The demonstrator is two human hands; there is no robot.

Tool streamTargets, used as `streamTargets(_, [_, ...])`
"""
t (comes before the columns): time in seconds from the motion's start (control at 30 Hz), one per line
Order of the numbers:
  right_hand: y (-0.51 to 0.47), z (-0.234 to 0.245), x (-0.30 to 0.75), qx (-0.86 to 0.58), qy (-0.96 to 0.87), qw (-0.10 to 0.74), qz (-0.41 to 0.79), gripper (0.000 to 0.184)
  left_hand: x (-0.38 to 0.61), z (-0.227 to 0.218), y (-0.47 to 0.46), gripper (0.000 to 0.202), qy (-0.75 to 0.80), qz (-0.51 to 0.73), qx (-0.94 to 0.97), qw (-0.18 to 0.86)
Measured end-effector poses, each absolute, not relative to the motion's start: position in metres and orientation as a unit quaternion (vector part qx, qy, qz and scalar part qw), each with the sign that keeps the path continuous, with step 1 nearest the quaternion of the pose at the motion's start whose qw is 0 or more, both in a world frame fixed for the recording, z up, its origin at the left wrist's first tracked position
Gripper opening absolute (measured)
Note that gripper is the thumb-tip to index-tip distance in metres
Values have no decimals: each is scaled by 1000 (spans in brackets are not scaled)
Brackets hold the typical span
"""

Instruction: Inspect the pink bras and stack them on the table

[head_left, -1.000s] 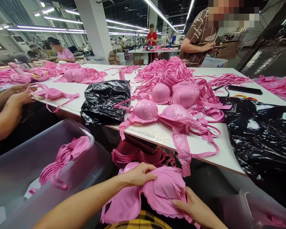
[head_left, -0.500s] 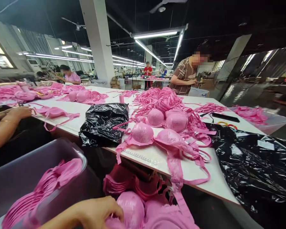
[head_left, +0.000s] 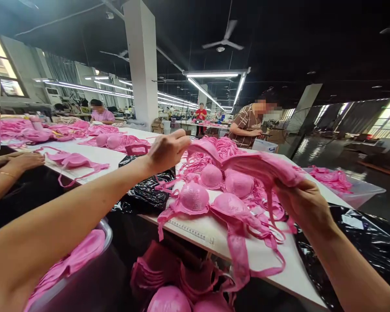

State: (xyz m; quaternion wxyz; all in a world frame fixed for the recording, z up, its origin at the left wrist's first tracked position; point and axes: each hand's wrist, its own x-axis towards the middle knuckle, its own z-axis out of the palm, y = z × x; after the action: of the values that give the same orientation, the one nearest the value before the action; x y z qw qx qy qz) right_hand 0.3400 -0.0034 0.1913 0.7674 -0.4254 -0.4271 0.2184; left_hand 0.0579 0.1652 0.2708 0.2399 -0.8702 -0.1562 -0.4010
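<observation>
Stretched between my two hands, above the table, is a pink bra (head_left: 247, 167), partly blurred. My left hand (head_left: 169, 149) grips its left end with closed fingers. At the other end my right hand (head_left: 307, 199) is closed around the padded part, with a strap dangling below. Under it, on the white table, lies a lace bra (head_left: 195, 198) with its cups up, and a heap of pink bras (head_left: 221, 145) rises behind. More stacked bras (head_left: 169, 299) sit below the table edge.
A black plastic bag (head_left: 146, 190) lies left of the bras, another black bag (head_left: 351, 234) at right. A grey bin (head_left: 107, 234) with pink cups stands lower left. A co-worker's hands (head_left: 22, 161) rest at far left. A person (head_left: 247, 123) stands behind the table.
My left hand has risen from the stacked bras at the bottom to above the table. My right hand has come into view. A pink bra is now held up between them.
</observation>
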Motion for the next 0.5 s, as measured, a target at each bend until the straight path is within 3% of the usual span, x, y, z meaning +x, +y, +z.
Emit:
streamTargets(0.1, [14, 178, 355, -418, -440, 747, 274, 22, 76, 229, 182, 26, -166, -324, -894, 263])
streamTargets(0.3, [12, 98, 375, -498, -347, 699, 379, 19, 66, 112, 195, 25, -90, -238, -938, 233])
streamTargets(0.5, [-4, 68, 404, -618, -275, 660, 326, 6, 40, 84, 206, 37, -111, -246, -956, 116])
